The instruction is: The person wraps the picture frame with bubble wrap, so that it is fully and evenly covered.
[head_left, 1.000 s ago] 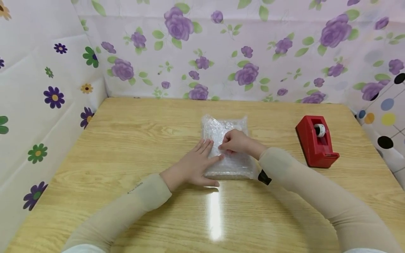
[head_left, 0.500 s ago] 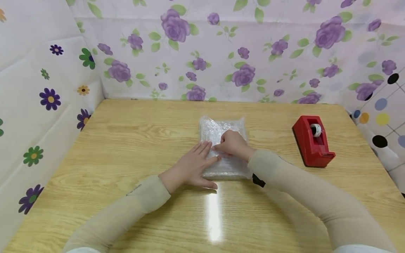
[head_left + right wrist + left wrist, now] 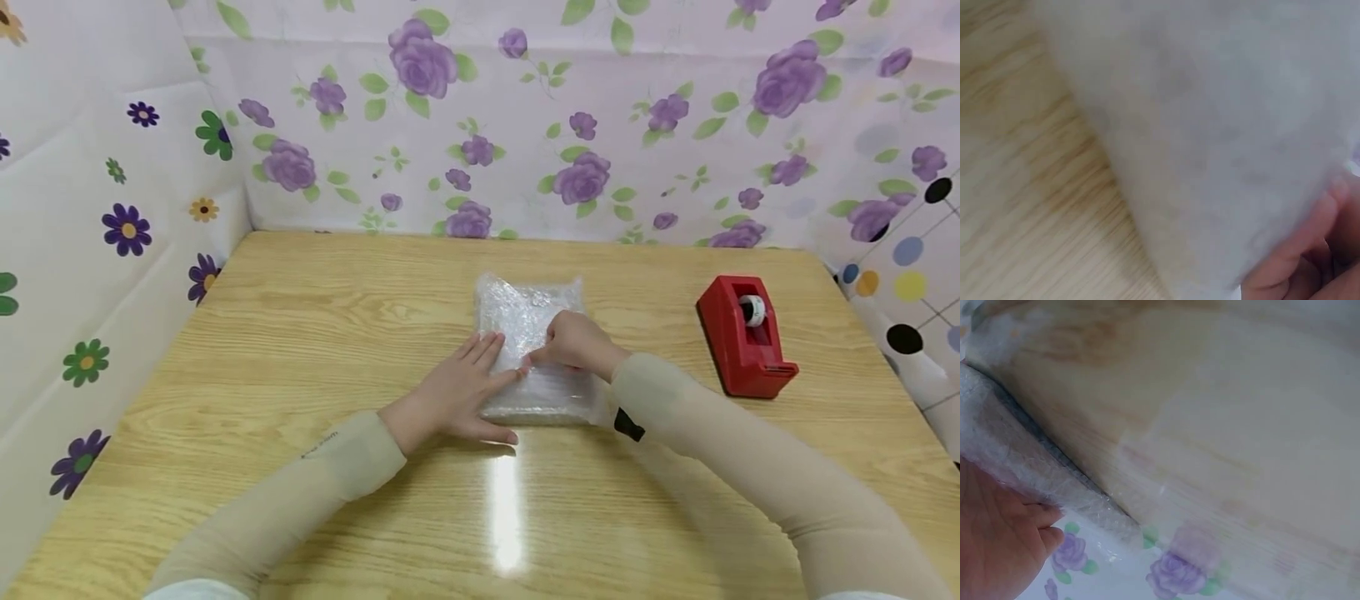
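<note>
A flat, square packet in clear bubble wrap lies on the table in the head view. My left hand rests on its left side, palm down with fingers spread and straight. Over the packet's middle, my right hand has its fingers curled in, and one digit reaches left to touch the wrap close to the left forefinger. No held thing shows in it. In the left wrist view, the left hand lies against the packet's wrapped side. Curled fingers of the right hand show beside the blurred wrap in the right wrist view.
A red tape dispenser with a white roll stands on the right of the wooden table. Flower-patterned sheets rise behind and to the left. A small black piece shows under the right wrist.
My right hand first slid a little left across the wrap, then back right and slightly nearer, its digit now beside the left forefinger. The left hand has stayed in place.
</note>
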Demonstrator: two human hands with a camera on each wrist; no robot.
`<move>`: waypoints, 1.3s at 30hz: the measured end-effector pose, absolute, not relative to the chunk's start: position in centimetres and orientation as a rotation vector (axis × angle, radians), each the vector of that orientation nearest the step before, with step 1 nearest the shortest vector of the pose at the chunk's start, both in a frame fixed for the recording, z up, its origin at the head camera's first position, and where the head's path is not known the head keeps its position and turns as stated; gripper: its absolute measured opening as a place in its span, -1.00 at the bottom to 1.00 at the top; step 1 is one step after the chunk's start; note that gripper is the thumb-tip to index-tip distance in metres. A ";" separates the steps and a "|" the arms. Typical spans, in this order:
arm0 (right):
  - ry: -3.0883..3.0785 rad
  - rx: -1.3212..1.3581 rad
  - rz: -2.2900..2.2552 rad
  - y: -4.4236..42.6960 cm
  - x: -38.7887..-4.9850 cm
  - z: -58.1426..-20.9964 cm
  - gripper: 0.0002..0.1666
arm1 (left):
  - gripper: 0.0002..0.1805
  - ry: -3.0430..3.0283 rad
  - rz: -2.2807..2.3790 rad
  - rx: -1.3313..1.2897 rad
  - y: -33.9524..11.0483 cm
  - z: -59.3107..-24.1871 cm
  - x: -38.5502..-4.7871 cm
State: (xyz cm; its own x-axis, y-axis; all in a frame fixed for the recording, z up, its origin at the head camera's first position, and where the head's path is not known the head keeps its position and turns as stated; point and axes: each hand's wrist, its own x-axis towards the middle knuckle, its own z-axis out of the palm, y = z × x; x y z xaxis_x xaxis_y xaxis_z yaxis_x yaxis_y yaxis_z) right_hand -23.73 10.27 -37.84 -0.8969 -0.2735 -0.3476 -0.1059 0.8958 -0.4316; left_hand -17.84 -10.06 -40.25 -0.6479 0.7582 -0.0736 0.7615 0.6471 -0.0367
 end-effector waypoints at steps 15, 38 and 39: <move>2.512 -0.299 -0.719 12.0 -23.2 -37.9 -0.46 | 0.03 2.752 0.002 1.271 -10.4 -40.6 -17.8; 2.569 -0.270 -0.877 13.8 -22.9 -38.0 -0.67 | -0.15 2.656 0.481 0.968 -11.2 -40.2 -19.4; 2.584 -0.278 -0.878 14.0 -22.8 -37.9 -0.69 | -0.14 2.656 0.493 0.965 -11.3 -40.2 -19.5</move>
State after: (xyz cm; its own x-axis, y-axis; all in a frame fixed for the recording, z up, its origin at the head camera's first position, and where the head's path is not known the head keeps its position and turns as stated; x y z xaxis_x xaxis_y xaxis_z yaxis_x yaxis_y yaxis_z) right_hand -22.78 13.97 -37.92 -0.9020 -0.3074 -0.3030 -0.0591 0.7834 -0.6187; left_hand -19.49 -11.32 -40.19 -0.7408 0.6578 -0.1358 0.5653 0.7198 0.4028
